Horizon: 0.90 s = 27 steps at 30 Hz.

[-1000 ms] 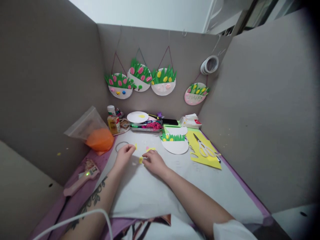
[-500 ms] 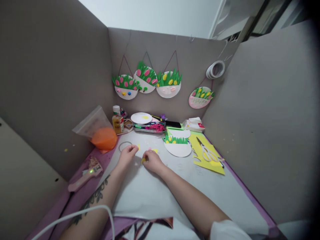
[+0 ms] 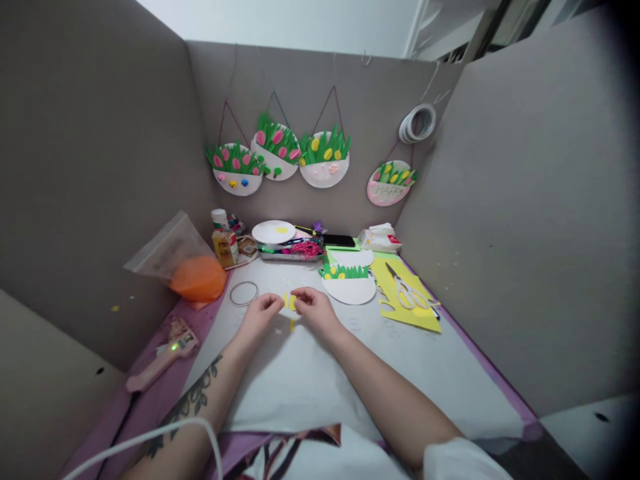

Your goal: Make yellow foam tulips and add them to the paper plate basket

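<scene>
Grey panels (image 3: 495,253): they wall you in on the left, at the back and on the right.
White sheet (image 3: 400,387): it covers most of the tabletop before you, with purple cloth (image 3: 207,320) showing along its sides.
Yellow paper (image 3: 415,321): it lies at the right of the sheet, notched along its left edge.
Clear bag (image 3: 199,280): it stands on the purple cloth to your left, its lower part filled with something orange.
Hanging plates (image 3: 313,175): four dangle against the back panel, dressed with green paper grass and pink or yellow flowers.
Grass plate (image 3: 349,291): it lies beyond your right hand, green strip and yellow bits across its middle.
Tray (image 3: 293,258): it sits at the back, filled with craft supplies, a white plate (image 3: 265,233) on top.
Left hand (image 3: 263,318): your fingertips are pinched together on a small yellow piece (image 3: 285,300).
Right hand (image 3: 319,313): your thumb and finger grip another yellow piece (image 3: 293,303).
Glue gun (image 3: 160,368): it rests on the purple cloth left of your forearm, green light lit.
Scissors (image 3: 403,287): they lie on the yellow paper, blades pointing away from you.
Metal ring (image 3: 245,283): it lies flat, just beyond your left hand.
Yellow pieces: the two you hold are side by side above the sheet; you cannot tell whether they touch.
Loose yellow bit (image 3: 293,325): it is just below them, between your hands.
</scene>
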{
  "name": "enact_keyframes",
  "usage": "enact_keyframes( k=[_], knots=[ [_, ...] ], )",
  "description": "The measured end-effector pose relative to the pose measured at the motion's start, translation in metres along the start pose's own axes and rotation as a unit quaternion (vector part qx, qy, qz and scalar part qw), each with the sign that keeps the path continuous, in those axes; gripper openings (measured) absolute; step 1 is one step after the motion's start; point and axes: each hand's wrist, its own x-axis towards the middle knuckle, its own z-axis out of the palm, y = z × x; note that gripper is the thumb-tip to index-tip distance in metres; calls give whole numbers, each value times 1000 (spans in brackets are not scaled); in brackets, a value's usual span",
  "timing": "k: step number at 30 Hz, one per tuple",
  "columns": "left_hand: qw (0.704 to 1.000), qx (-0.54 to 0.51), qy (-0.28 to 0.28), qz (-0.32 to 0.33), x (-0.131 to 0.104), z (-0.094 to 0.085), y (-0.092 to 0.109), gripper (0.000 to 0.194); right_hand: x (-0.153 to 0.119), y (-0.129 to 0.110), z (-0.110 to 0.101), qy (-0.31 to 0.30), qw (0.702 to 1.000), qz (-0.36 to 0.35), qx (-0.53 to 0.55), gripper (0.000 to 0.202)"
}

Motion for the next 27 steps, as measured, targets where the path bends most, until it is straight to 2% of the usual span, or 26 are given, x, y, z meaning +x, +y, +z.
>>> enact_keyframes(
  k=[4,9,27],
  knots=[
    [1000,11,-2,18,0,4,-4,23,-2,-2,3,22,1000,-22,-2,24],
    [999,35,-7,29,2,4,-4,22,-3,-5,3,40,999,-13,-1,21],
    [998,53,-2,27,-1,7,2,22,-2,-7,3,40,999,3,28,20]
  ],
)
